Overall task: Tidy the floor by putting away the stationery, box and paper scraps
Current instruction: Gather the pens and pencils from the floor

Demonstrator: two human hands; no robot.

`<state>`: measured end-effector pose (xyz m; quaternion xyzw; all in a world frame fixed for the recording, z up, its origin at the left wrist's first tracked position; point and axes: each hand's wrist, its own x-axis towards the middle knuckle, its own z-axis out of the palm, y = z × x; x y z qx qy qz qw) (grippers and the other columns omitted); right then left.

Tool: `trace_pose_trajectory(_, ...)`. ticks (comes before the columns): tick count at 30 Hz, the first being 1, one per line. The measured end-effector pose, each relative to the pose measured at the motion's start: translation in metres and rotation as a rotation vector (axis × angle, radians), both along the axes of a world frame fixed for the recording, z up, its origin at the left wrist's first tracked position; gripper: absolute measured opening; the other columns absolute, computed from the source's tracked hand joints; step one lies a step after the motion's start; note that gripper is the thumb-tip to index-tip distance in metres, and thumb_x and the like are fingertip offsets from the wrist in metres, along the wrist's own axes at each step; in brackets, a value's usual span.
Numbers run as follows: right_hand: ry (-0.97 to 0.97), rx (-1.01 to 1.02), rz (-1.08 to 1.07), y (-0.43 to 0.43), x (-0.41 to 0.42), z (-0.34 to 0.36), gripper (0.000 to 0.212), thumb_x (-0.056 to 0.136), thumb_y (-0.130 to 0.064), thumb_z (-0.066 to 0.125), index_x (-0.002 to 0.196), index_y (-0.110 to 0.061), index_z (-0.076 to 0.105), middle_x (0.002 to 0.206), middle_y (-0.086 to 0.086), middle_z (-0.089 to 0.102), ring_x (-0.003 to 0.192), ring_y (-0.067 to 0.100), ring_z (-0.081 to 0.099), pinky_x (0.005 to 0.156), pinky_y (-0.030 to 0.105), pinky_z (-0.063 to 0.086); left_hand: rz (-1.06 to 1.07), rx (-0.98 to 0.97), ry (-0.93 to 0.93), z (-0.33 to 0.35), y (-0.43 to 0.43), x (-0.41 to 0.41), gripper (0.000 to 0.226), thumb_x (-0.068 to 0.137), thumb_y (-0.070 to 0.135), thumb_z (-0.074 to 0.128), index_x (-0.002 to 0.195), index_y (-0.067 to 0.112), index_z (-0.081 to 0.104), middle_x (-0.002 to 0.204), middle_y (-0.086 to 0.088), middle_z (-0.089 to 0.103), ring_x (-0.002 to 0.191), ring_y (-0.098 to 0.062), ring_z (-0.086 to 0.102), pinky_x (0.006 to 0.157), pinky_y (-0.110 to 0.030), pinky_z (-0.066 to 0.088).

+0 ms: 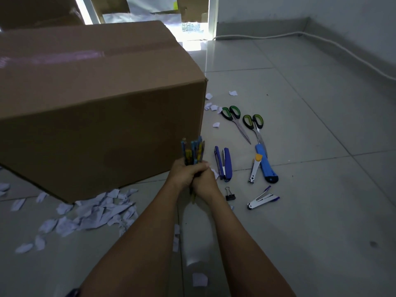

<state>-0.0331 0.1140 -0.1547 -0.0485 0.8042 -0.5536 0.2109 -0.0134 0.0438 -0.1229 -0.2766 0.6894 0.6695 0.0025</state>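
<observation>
A bundle of pens [194, 152] stands upright in front of me, gripped by both hands: my left hand [185, 173] wraps it higher up, my right hand [204, 182] clasps it just below. Behind them sits a large closed cardboard box [96, 99], taped along its top. To the right on the tiles lie two green-handled scissors [234, 121] [256, 128], a blue stapler [224, 162], a blue utility knife [265, 163], a white staple remover [255, 168], a black binder clip [230, 195] and a second small stapler [262, 199]. Torn paper scraps [94, 213] litter the floor at the box's front corner.
More paper scraps [212, 106] lie by the box's right side, and one scrap [199, 279] lies near my arms. A white cable [321, 41] runs along the wall at the back right. More cardboard [40, 11] stands behind the box.
</observation>
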Motion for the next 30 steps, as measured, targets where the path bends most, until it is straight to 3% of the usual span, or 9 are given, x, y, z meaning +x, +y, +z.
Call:
trace_pose_trajectory(3, -0.103, 0.02, 0.23, 0.02, -0.017, 0.017, 0.044, 0.078, 0.003, 0.066, 0.12, -0.004, 0.059, 0.113, 0.014, 0.066, 0.105, 0.027, 0.063, 0.088, 0.035, 0.054, 0.072, -0.034, -0.021, 0.005, 0.004, -0.009, 0.01, 0.075, 0.016, 0.072, 0.066, 0.017, 0.067, 0.068, -0.003, 0.066, 0.065, -0.016, 0.063, 0.06, -0.024, 0.05)
trace_pose_trajectory(6, -0.203, 0.274, 0.421, 0.05, -0.032, 0.036, 0.037, 0.064, -0.011, 0.082, 0.098, -0.008, 0.067, 0.098, 0.007, 0.068, 0.088, 0.02, 0.063, 0.075, 0.031, 0.052, 0.057, -0.07, -0.024, 0.004, 0.011, -0.011, 0.008, 0.073, 0.011, 0.069, 0.067, 0.006, 0.066, 0.07, -0.013, 0.064, 0.068, -0.022, 0.061, 0.062, -0.028, 0.049)
trace_pose_trajectory(11, -0.442, 0.597, 0.166, 0.086, -0.042, 0.032, 0.02, 0.086, -0.01, 0.066, 0.071, 0.001, 0.057, 0.063, 0.011, 0.063, 0.051, 0.018, 0.059, 0.054, 0.03, 0.052, -0.036, -0.194, -0.184, -0.012, 0.018, 0.0, 0.014, 0.074, 0.008, 0.066, 0.062, 0.003, 0.06, 0.065, -0.015, 0.059, 0.059, -0.023, 0.058, 0.064, -0.041, 0.054)
trace_pose_trajectory(14, -0.508, 0.636, 0.107, 0.088, -0.03, 0.012, 0.016, 0.092, -0.008, 0.053, 0.099, 0.004, 0.062, 0.094, 0.015, 0.07, 0.069, 0.021, 0.067, 0.05, 0.022, 0.051, -0.125, -0.265, -0.313, -0.018, 0.021, 0.01, 0.006, 0.074, 0.008, 0.065, 0.07, 0.005, 0.062, 0.054, -0.004, 0.059, 0.043, -0.013, 0.057, 0.045, -0.02, 0.048)
trace_pose_trajectory(17, -0.48, 0.751, 0.158, 0.082, -0.014, -0.001, 0.029, 0.092, -0.014, 0.055, 0.117, -0.002, 0.062, 0.118, 0.009, 0.067, 0.107, 0.02, 0.065, 0.081, 0.026, 0.055, -0.163, -0.263, -0.361, -0.02, 0.026, 0.013, 0.007, 0.074, 0.005, 0.065, 0.078, 0.002, 0.062, 0.054, -0.005, 0.059, 0.027, -0.005, 0.053, 0.03, -0.013, 0.039)
trace_pose_trajectory(20, -0.498, 0.68, 0.171, 0.083, -0.015, 0.002, 0.011, 0.088, -0.009, 0.055, 0.091, -0.001, 0.062, 0.1, 0.015, 0.068, 0.095, 0.026, 0.07, 0.075, 0.032, 0.058, -0.228, -0.324, -0.399, -0.019, 0.029, 0.011, 0.02, 0.07, 0.008, 0.071, 0.086, 0.001, 0.06, 0.066, -0.008, 0.059, 0.049, -0.014, 0.06, 0.04, -0.018, 0.043)
trace_pose_trajectory(23, -0.596, 0.442, 0.067, 0.094, -0.019, 0.018, 0.013, 0.08, -0.006, 0.05, 0.068, -0.003, 0.052, 0.059, 0.016, 0.062, 0.045, 0.026, 0.062, 0.053, 0.028, 0.053, -0.315, -0.422, -0.455, -0.02, 0.03, 0.008, 0.045, 0.067, 0.015, 0.08, 0.102, -0.004, 0.061, 0.101, -0.018, 0.062, 0.085, -0.029, 0.059, 0.066, -0.029, 0.048)
trace_pose_trajectory(27, -0.595, -0.085, -0.267, 0.106, -0.027, 0.019, 0.011, 0.073, 0.0, 0.038, 0.078, -0.007, 0.045, 0.057, 0.009, 0.045, 0.048, 0.025, 0.058, 0.057, 0.038, 0.056, -0.38, -0.501, -0.48, -0.026, 0.031, 0.011, 0.078, 0.069, 0.017, 0.08, 0.133, -0.008, 0.042, 0.137, -0.021, 0.048, 0.116, -0.032, 0.053, 0.083, -0.03, 0.047)
trace_pose_trajectory(30, -0.534, -0.11, -0.344, 0.108, -0.031, 0.01, 0.009, 0.075, -0.003, 0.039, 0.08, -0.005, 0.047, 0.056, 0.006, 0.041, 0.046, 0.022, 0.048, 0.047, 0.034, 0.054, -0.415, -0.523, -0.52, -0.031, 0.037, 0.012, 0.071, 0.071, 0.019, 0.079, 0.129, -0.006, 0.047, 0.134, -0.021, 0.051, 0.114, -0.032, 0.055, 0.081, -0.031, 0.047)
